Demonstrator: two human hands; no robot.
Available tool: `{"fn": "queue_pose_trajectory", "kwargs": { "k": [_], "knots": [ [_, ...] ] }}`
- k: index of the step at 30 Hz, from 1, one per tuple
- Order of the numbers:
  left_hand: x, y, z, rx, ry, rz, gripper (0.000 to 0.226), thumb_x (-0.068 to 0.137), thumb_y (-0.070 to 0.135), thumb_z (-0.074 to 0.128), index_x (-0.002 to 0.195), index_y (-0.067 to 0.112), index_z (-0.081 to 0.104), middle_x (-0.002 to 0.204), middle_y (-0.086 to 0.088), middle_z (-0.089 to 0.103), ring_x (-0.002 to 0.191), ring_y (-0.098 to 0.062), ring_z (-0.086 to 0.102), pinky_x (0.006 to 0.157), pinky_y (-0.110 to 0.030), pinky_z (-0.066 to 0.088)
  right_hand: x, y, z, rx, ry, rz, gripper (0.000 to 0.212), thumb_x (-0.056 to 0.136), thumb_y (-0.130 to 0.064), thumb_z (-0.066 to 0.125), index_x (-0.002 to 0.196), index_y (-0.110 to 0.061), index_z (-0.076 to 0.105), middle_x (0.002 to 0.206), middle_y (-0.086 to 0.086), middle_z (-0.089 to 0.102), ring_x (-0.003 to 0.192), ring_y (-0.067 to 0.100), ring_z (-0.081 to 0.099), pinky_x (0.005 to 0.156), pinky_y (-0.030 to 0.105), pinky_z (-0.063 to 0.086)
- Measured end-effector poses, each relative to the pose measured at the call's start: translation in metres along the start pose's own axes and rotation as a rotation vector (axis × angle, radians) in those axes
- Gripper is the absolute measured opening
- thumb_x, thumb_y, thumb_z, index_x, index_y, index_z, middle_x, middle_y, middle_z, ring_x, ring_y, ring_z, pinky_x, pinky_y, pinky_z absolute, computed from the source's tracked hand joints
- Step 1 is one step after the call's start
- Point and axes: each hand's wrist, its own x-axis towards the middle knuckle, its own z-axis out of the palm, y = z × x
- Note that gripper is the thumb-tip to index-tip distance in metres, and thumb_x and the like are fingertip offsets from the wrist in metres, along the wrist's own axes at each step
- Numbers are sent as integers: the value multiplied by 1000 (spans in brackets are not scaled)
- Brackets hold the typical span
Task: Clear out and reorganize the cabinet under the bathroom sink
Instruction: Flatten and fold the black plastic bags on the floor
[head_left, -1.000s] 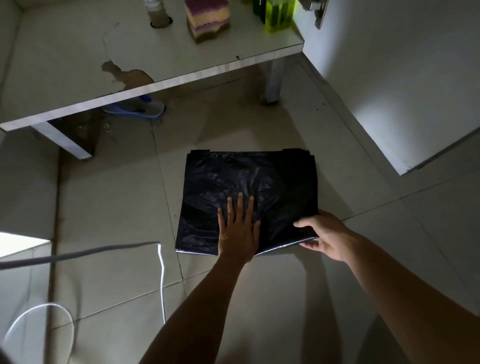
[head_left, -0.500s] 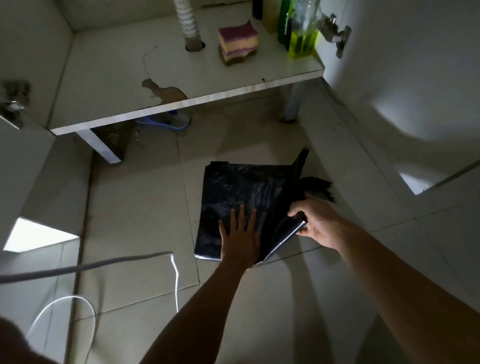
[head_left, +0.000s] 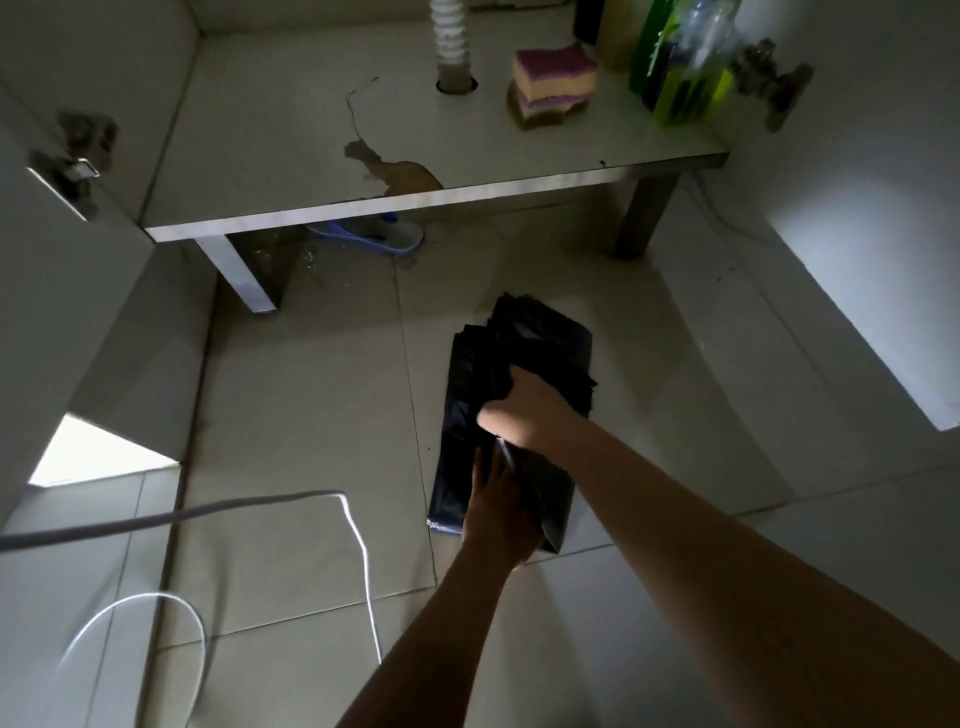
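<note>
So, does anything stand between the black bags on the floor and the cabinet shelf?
Nothing visible does. Bare tile lies between the black bags and the shelf; the sponge and bottles stand at its right, the hose at the back.

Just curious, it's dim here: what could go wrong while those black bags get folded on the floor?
The black bags could slide apart or spring open if the right hand lets go; the left hand pins only the near end. The white cable lying beside them could get snagged.
</note>
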Motion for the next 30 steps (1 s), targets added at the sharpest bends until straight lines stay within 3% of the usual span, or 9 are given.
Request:
{"fn": "queue_pose_trajectory", "kwargs": {
  "k": [2, 5, 8, 11, 14, 16, 18, 25, 30],
  "knots": [
    [-9, -9, -4, 6, 64, -24, 58, 94, 45, 50, 146, 21, 44, 153, -8, 41, 148, -32, 22, 119, -60, 3, 8, -5, 19, -89, -26, 51, 52, 61, -41, 55, 107, -17, 51, 99, 6, 64, 91, 27, 64, 82, 37, 55],
    [-26, -32, 4, -271, 303, -65, 44, 86, 36, 60, 124, 14, 67, 126, -10, 65, 131, -33, 46, 113, -55, 35, 13, -6, 40, -199, -38, 76, 56, 75, -64, 43, 102, -16, 53, 101, 10, 67, 78, 27, 69, 84, 40, 56],
    [-48, -46, 9, -473, 541, -170, 36, 87, 25, 45, 110, 13, 71, 119, -10, 63, 114, -29, 57, 89, -44, 55, 10, 10, 38, -319, 41, 19, 45, 96, -54, 37, 95, -14, 58, 103, 14, 67, 91, 32, 65, 86, 42, 53],
    [-54, -49, -8, -736, 622, -466, 32, 90, 26, 39, 100, 21, 69, 96, -7, 68, 85, -29, 66, 68, -36, 55, 6, 33, 22, -371, 197, 47, 35, 91, -40, 47, 80, -10, 61, 78, 6, 61, 80, 32, 63, 65, 32, 47],
    [-43, -56, -28, -695, 523, -607, 31, 96, 42, 38, 109, 22, 58, 93, -11, 69, 75, -36, 66, 69, -41, 56, 10, 52, 12, -316, 338, 162, 26, 85, -38, 58, 100, -17, 57, 94, 5, 59, 85, 29, 59, 70, 32, 44],
    [-37, -59, -42, -841, 414, -756, 41, 90, 55, 53, 105, 18, 61, 89, -12, 71, 79, -37, 67, 72, -38, 54, 13, 62, 12, -349, 379, 199, 47, 84, -42, 65, 121, -17, 48, 121, 10, 50, 110, 33, 54, 80, 37, 46],
    [-34, -59, -47, -945, 336, -873, 35, 86, 46, 61, 101, 14, 66, 89, -13, 71, 86, -37, 67, 74, -35, 52, 12, 69, 16, -357, 410, 221, 65, 83, -44, 70, 133, -18, 38, 134, 13, 38, 121, 37, 44, 86, 42, 47],
    [-64, -53, -51, -1296, 234, -777, 10, 78, 31, 67, 80, 22, 66, 61, 1, 72, 60, -16, 72, 63, -41, 62, 8, 78, 10, -253, 319, 247, 76, 87, -39, 65, 149, -22, 24, 141, 18, 32, 125, 43, 40, 87, 43, 43],
    [-80, -72, -51, -1312, -259, -804, 23, 76, 22, 77, 96, 12, 72, 79, -6, 76, 66, -15, 73, 55, -25, 54, 9, 80, 5, -354, 222, 270, 74, 90, -43, 63, 150, -21, 25, 143, 18, 29, 126, 42, 39, 96, 43, 43]
  ]
}}
